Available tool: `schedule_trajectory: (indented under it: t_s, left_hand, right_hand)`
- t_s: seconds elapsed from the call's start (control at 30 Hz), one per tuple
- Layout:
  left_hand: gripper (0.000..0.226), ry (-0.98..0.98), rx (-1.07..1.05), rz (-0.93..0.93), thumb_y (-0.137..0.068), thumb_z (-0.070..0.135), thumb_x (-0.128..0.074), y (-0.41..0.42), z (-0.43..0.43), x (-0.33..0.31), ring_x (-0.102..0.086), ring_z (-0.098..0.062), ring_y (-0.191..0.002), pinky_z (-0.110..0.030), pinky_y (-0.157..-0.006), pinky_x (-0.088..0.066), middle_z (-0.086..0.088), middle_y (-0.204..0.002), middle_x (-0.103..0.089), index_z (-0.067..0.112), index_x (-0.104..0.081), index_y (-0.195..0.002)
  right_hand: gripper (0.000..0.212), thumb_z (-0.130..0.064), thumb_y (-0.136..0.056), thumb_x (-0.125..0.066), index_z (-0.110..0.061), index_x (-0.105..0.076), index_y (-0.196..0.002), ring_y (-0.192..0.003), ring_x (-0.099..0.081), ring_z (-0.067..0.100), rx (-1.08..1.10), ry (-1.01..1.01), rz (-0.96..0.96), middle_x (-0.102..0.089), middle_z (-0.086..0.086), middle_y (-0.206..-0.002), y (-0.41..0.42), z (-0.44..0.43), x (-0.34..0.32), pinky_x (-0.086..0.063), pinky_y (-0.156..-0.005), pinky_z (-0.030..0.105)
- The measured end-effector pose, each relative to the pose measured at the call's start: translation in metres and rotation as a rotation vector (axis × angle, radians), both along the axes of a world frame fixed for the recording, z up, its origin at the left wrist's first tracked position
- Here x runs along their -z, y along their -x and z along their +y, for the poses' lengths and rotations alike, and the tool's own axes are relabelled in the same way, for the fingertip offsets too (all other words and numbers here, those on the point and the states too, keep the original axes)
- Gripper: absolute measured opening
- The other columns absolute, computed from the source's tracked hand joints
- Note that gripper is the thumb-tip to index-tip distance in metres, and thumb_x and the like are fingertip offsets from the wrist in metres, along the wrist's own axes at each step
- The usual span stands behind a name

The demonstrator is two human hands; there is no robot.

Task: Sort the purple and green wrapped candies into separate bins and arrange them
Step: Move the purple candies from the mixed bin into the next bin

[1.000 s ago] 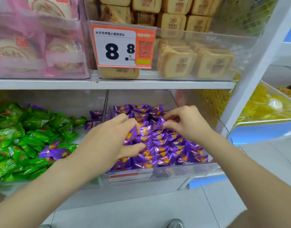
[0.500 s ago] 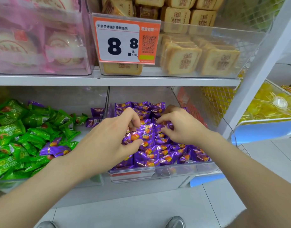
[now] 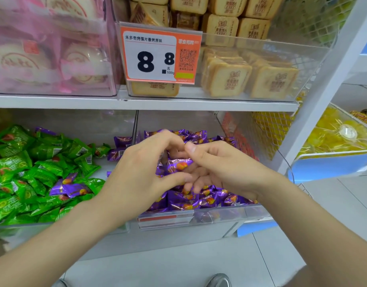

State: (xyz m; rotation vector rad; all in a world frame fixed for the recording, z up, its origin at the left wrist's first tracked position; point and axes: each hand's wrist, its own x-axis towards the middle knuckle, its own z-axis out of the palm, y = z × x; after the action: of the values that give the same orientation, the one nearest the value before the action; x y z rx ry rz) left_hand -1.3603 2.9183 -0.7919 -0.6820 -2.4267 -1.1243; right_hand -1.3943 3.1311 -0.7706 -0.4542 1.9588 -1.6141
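Retail snack shop. Evidence: orange price tag (image 3: 160, 55) marked 8.8 per 500g, upper centre; clear bulk bins (image 3: 219, 216) on white shelving (image 3: 137, 103); wrapped toast snacks (image 3: 248, 77) upper right.

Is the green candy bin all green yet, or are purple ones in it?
Mixed. Several purple candies lie among the green candies in the left bin.

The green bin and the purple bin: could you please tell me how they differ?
The green bin holds stray purple candies among the green; the purple bin shows only purple. The left hand and right hand are over the purple bin, not the green bin. Both are clear bins.
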Motion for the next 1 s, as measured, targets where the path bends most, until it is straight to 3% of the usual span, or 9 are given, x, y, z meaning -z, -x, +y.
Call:
schedule_trajectory:
  t_s: [0.1,0.2,0.43,0.57,0.67,0.77,0.83,0.9,1.0]
  left_hand:
    - [0.043,-0.091,-0.041,-0.076,-0.071,0.040,-0.094,-0.001,-0.001,-0.004,-0.068,-0.008,-0.094,-0.018,-0.079,-0.048,0.015,-0.093,-0.069,0.027,-0.063,-0.099]
    - [0.031,-0.073,-0.047,-0.130,-0.071,0.046,-0.091,0.000,-0.002,-0.008,-0.065,-0.001,-0.078,-0.012,-0.071,-0.043,0.017,-0.090,-0.071,0.034,-0.072,-0.091]
    - [0.022,-0.264,-0.045,-0.299,-0.070,0.040,-0.094,0.002,0.001,-0.011,-0.062,0.001,-0.067,-0.021,-0.069,-0.043,0.010,-0.076,-0.074,0.028,-0.077,-0.078]
    - [0.020,-0.071,-0.122,-0.171,-0.089,0.026,-0.079,0.000,0.003,-0.011,-0.065,0.003,-0.092,-0.010,-0.078,-0.041,0.021,-0.099,-0.066,0.039,-0.073,-0.102]
    - [0.045,-0.056,-0.076,-0.258,-0.090,0.001,-0.058,-0.002,0.001,-0.009,-0.056,0.010,-0.074,-0.009,-0.068,-0.038,0.024,-0.100,-0.058,0.039,-0.059,-0.114]
    - [0.053,-0.037,-0.037,-0.281,-0.095,-0.007,-0.050,-0.001,0.000,-0.005,-0.052,0.003,-0.060,-0.012,-0.061,-0.039,0.017,-0.110,-0.063,0.041,-0.053,-0.118]
    - [0.054,-0.038,-0.005,-0.252,-0.097,-0.005,-0.056,0.002,-0.001,-0.002,-0.062,0.007,-0.078,-0.015,-0.069,-0.044,0.017,-0.123,-0.063,0.042,-0.054,-0.124]
    - [0.052,-0.056,0.009,-0.218,-0.097,-0.001,-0.065,0.005,-0.001,0.004,-0.063,0.002,-0.115,-0.025,-0.088,-0.052,0.018,-0.132,-0.060,0.036,-0.058,-0.132]
    - [0.041,-0.062,-0.001,-0.169,-0.096,0.007,-0.073,0.009,-0.003,0.009,-0.064,-0.005,-0.120,-0.030,-0.100,-0.056,0.016,-0.135,-0.058,0.028,-0.069,-0.130]
  right_hand:
    - [0.030,-0.037,-0.099,-0.067,-0.018,-0.078,-0.119,-0.091,-0.073,0.025,-0.003,-0.077,0.132,-0.078,0.016,-0.100,0.003,0.007,0.001,-0.058,-0.083,0.038]
    - [0.018,-0.035,-0.098,-0.071,-0.023,-0.084,-0.104,-0.076,-0.060,0.014,0.044,-0.146,0.226,-0.075,0.004,-0.085,0.006,0.012,0.001,-0.050,-0.077,0.036]
    - [0.017,-0.022,-0.090,-0.080,-0.013,-0.082,-0.105,-0.069,-0.071,0.026,0.056,-0.102,0.332,-0.077,0.015,-0.081,0.011,0.018,-0.006,-0.061,-0.073,0.044]
    - [0.014,-0.018,-0.089,-0.083,-0.011,-0.080,-0.101,-0.070,-0.076,0.028,0.165,-0.200,0.418,-0.078,0.015,-0.079,0.027,0.037,0.001,-0.064,-0.074,0.042]
    - [0.010,-0.023,-0.089,-0.085,-0.021,-0.078,-0.097,-0.069,-0.075,0.014,0.295,-0.488,0.646,-0.077,0.000,-0.076,0.049,0.059,0.019,-0.064,-0.078,0.039]
    - [0.014,-0.025,-0.089,-0.084,-0.025,-0.077,-0.102,-0.073,-0.072,0.005,0.207,-0.707,0.702,-0.074,-0.008,-0.081,0.059,0.072,0.034,-0.062,-0.080,0.036]
    - [0.015,-0.023,-0.090,-0.082,-0.023,-0.077,-0.104,-0.076,-0.071,0.003,0.139,-0.751,0.701,-0.074,-0.008,-0.085,0.063,0.073,0.041,-0.061,-0.081,0.035]
    - [0.014,-0.024,-0.091,-0.082,-0.023,-0.077,-0.105,-0.081,-0.070,0.003,0.096,-0.774,0.713,-0.075,-0.006,-0.087,0.065,0.069,0.046,-0.060,-0.081,0.033]
    - [0.013,-0.033,-0.092,-0.080,-0.032,-0.077,-0.105,-0.081,-0.069,0.004,0.039,-0.795,0.729,-0.075,-0.007,-0.090,0.067,0.063,0.050,-0.058,-0.083,0.031]
